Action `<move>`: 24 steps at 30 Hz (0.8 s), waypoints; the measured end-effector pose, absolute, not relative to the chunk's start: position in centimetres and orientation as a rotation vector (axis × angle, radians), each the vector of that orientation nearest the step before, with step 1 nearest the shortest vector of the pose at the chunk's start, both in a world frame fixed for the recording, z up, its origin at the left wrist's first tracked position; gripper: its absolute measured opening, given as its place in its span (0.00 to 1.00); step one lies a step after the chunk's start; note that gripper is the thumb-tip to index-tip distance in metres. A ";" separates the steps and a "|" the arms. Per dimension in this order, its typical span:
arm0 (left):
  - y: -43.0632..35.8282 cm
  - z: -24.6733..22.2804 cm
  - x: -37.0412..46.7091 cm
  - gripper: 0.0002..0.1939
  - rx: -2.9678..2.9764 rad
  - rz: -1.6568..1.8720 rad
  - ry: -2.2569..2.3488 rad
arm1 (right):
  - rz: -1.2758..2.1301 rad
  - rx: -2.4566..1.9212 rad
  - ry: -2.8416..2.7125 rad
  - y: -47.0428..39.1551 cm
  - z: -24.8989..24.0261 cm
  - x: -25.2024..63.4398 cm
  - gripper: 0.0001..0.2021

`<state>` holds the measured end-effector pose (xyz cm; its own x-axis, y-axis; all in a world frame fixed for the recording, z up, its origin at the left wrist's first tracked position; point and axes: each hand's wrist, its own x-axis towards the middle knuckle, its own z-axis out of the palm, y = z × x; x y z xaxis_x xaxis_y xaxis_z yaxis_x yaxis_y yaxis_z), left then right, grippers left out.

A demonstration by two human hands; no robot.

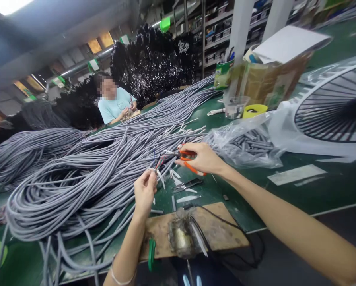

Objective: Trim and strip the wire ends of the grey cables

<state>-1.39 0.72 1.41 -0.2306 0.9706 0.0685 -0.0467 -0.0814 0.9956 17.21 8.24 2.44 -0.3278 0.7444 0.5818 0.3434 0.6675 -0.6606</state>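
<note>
My left hand (144, 190) pinches the end of a cable, from which thin stripped-out wires (160, 161) in red, blue and dark colours fan upward. White strips hang beside its fingertips. To the right, my right hand (206, 158) grips orange-handled cutting pliers (187, 153), whose jaws point left toward the wires. A pale strip shows at the jaws; whether they touch it I cannot tell. Just below lie a black-handled small tool (189, 184) and white scraps (188, 198) on the green table.
Grey cable bundles (67, 182) cover the left and middle. A wooden board (222, 222) with a motor-like metal device (180, 236) and black cord sits in front. At right are a bag of grey tube pieces (249, 143) and a fan (339, 107). A co-worker (116, 103) sits across.
</note>
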 end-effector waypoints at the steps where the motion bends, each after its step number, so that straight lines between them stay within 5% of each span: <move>1: 0.7 1.4 -1.4 0.26 1.118 1.452 1.286 | 0.526 -0.829 -1.939 8.2 2.4 17.1 0.16; 24: 0.2 -0.1 -2.2 0.15 1.586 1.418 1.403 | 0.371 -0.799 -2.419 6.3 0.3 15.1 0.05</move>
<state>-2.23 0.19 -0.09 -0.1202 0.9378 0.3257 0.3158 -0.2749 0.9081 15.07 6.35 0.35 -0.6660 0.6151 0.4221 0.4605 0.7841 -0.4160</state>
